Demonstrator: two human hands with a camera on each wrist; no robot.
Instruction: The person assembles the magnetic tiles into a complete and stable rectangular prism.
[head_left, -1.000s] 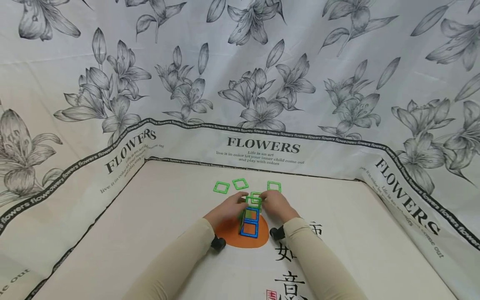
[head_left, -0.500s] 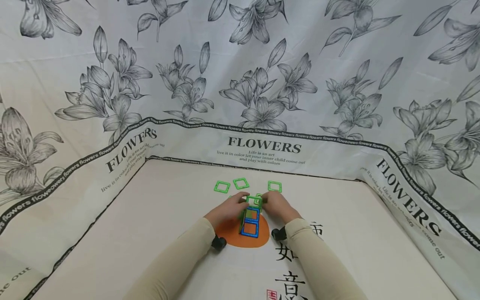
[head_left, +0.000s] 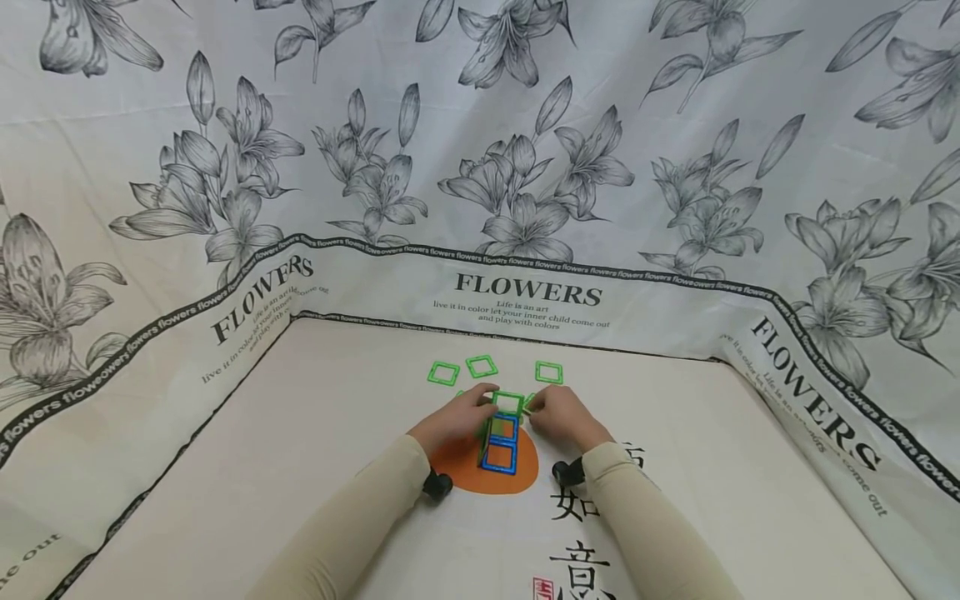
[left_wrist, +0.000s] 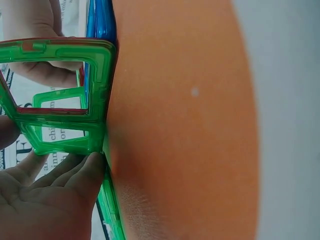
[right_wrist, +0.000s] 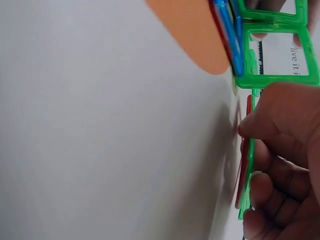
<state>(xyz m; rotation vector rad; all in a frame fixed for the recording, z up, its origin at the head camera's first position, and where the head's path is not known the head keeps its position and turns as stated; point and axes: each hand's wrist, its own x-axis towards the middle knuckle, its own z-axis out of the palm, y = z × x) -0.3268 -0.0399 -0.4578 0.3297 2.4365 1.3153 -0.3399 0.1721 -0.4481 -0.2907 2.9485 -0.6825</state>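
A small structure of square magnetic tiles stands over an orange circle in the head view. At its near end are blue magnetic tiles; a green magnetic tile forms part of its far end. My left hand holds the left side of the green end, thumb and fingers against the frames, as the left wrist view shows. On the other side, my right hand pinches a separate green magnetic tile with a red edge between thumb and fingers. That tile is close beside the structure; whether they touch is unclear.
Behind the hands lie loose green tiles: one at left, another green tile near it, and a third green tile at right. The orange circle is printed on the pale tabletop. A flower-printed curtain encloses the sides.
My right hand has drawn the green tile from behind the structure towards its right side and nearer to me. My left hand has stayed at the structure's left side.
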